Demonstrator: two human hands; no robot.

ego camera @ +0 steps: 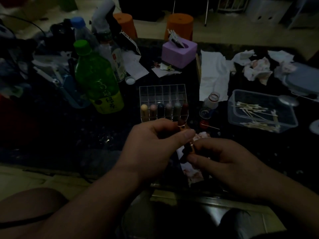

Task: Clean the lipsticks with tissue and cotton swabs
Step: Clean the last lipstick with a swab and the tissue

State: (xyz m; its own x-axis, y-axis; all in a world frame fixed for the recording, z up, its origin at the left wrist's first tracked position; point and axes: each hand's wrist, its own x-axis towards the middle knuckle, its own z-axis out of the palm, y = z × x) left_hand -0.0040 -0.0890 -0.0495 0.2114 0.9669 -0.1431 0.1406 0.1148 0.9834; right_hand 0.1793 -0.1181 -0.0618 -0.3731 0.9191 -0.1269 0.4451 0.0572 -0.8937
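Lipstick (181,124) tip pointing away toward rack (163,94), long axis near-upright, left hand (155,144) pinching top, right hand (222,161) gripping base

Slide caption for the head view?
Left hand and right hand grip a lipstick before six lipsticks in a clear rack.

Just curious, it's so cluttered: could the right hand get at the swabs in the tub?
Probably yes: the open tub of swabs sits on its side, nothing tall between. But the right hand grips a lipstick, which it may need to drop.
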